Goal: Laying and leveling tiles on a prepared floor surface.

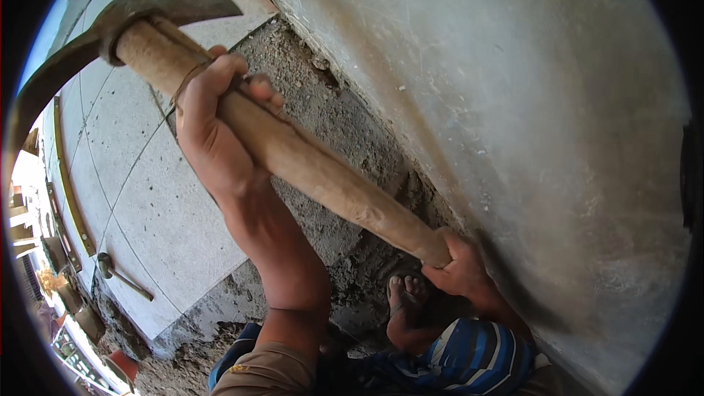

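Note:
A pickaxe (315, 161) with a dark metal head (143, 11) and a pale wooden handle lies diagonally across the view, its head raised at upper left. My left hand (213, 117) is wrapped round the handle just below the head. My right hand (458, 260) grips the handle's lower end, close to the wall. Beneath the tool is a strip of rough, gritty grey mortar bed (286, 59), with darker wet patches near my bare foot (407, 308).
A smooth grey wall (572, 117) rises along the right. Pale floor tiles (169, 213) cover the left. On them lie a small mallet (128, 279) and long straight bars (66, 183). Rubble and assorted items sit in bright light at the far left edge.

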Action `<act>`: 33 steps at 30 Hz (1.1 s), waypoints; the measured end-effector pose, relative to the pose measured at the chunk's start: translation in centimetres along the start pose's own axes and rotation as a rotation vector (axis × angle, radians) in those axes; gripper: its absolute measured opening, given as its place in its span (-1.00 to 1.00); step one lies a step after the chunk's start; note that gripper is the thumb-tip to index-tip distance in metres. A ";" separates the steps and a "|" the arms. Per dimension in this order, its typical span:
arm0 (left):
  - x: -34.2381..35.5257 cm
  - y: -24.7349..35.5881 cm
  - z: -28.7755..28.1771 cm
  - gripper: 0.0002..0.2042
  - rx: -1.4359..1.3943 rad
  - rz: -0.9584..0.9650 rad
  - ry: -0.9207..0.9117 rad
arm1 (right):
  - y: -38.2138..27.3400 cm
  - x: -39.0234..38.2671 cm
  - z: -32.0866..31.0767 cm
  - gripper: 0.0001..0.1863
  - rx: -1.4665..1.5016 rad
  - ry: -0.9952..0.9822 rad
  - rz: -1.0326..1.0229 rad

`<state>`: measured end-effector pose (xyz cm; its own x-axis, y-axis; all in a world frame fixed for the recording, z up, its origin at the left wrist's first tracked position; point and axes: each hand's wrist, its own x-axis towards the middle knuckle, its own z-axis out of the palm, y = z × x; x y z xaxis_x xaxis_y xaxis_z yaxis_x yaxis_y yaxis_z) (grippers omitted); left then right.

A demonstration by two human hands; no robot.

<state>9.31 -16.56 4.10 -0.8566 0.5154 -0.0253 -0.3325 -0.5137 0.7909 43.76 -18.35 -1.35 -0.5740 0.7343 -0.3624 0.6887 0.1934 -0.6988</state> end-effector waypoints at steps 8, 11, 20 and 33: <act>3.4 -12.8 -3.0 -0.85 0.147 -0.426 0.108 | 1.4 1.5 2.5 -0.65 -0.053 0.039 0.305; 4.3 -10.6 -1.8 -0.84 0.196 -0.382 0.042 | 0.3 0.6 2.1 -0.64 -0.037 0.012 0.267; 2.9 -1.6 -0.3 -0.79 0.177 -0.075 0.061 | 0.5 3.5 1.4 -0.56 0.008 -0.034 0.085; 4.7 -2.2 -1.8 -0.80 0.115 -0.156 0.026 | -1.7 3.2 0.8 -0.61 0.058 0.023 0.003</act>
<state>5.25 -14.26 1.17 -0.8083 0.5644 -0.1677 -0.4163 -0.3464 0.8407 40.39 -16.87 -1.86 -0.5607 0.7501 -0.3508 0.6635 0.1535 -0.7322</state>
